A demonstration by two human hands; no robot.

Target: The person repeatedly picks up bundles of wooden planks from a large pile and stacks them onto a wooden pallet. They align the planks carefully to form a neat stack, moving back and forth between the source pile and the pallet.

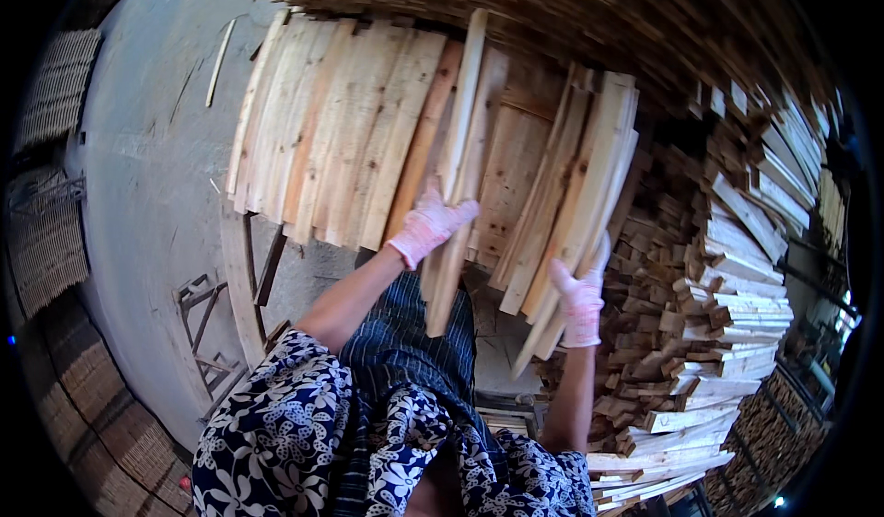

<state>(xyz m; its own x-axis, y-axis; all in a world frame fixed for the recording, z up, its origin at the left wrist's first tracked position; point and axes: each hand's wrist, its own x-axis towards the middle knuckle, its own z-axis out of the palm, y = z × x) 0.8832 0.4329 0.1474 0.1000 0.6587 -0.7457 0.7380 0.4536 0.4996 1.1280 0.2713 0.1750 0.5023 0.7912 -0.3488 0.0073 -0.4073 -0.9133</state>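
Looks like a timber workshop, to judge by planks (322, 130) lying side by side on a rough wooden stand (241, 282), by a pile (663, 241) of cut wood to the right, and by more lumber (599, 1) massed along the top. Has a grey floor (138, 195), with layered stacks (60, 84) at far left.

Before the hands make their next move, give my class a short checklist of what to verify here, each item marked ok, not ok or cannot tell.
1. Gloves on both hands: ok; the left hand and right hand both wear pale pink gloves.
2. Left hand on the narrow boards: ok; its thumb lies across them.
3. Right hand touching the right-hand boards: ok; it is near their lower ends.
4. Firmness of the right hand's hold: cannot tell.
5. Lower ends of the right-hand boards even: not ok; they are staggered.
6. Row of boards at left lying side by side: ok.
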